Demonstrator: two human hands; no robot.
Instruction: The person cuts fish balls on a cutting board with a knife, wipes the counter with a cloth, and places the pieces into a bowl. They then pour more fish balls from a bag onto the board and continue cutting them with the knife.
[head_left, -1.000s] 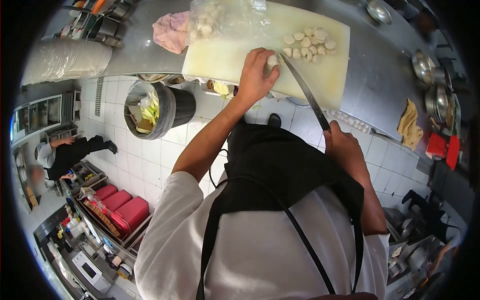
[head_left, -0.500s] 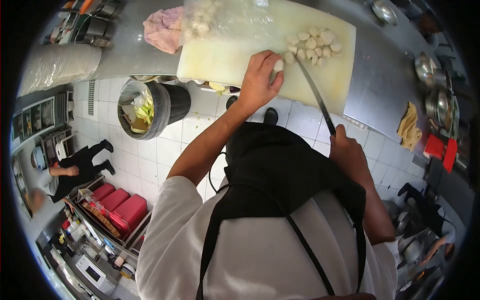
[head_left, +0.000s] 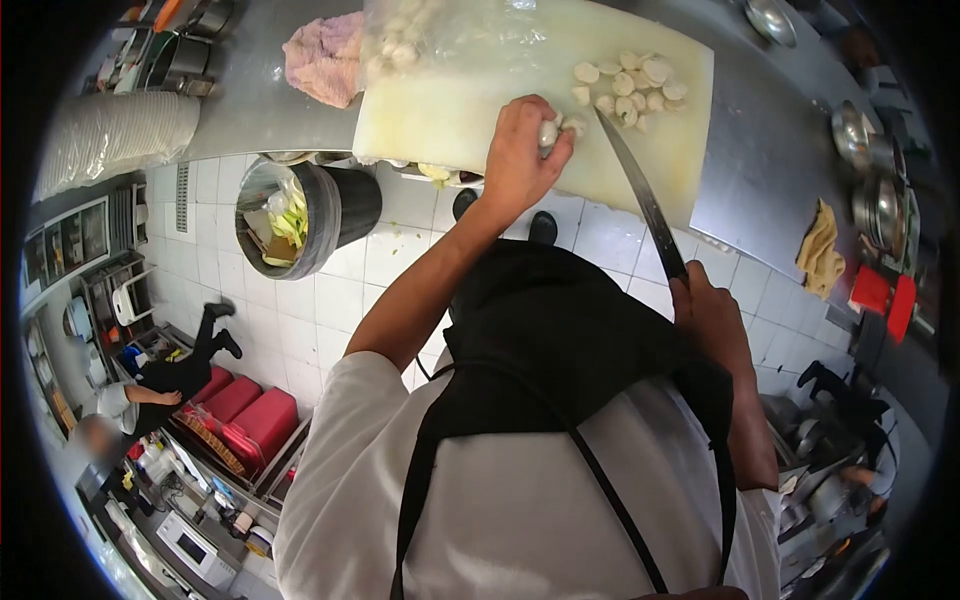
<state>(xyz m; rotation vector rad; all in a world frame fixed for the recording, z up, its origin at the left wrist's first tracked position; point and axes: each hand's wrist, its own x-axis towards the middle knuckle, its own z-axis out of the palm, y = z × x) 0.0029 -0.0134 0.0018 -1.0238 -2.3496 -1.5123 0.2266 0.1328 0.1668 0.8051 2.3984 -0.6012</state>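
Note:
My left hand [head_left: 525, 150] is over the front of the white cutting board [head_left: 440, 125], its thumb and fingers closed on a small white ball-shaped food piece [head_left: 548, 132]. Another pale piece [head_left: 573, 126] sits at the thumb tip, on the side toward the knife. In my right hand [head_left: 708, 310] is the handle of a long knife [head_left: 640, 190]. Its blade slants over the board's right part, the tip close to a loose pile of round whitish cut pieces [head_left: 640, 85]. A clear plastic bag [head_left: 410, 45] of similar white pieces lies at the board's back left.
Left of the board lies a pink cloth [head_left: 325, 60]. A lined bin [head_left: 310, 215] with green scraps stands on the floor below. Metal bowls [head_left: 850, 135] and a yellow cloth [head_left: 820, 255] are on the right counter. Co-workers [head_left: 170, 375] stand at both sides.
The knife has shifted slightly right, and its tip is farther from my left hand. A pale piece now shows by my left thumb. The co-worker on the left has moved.

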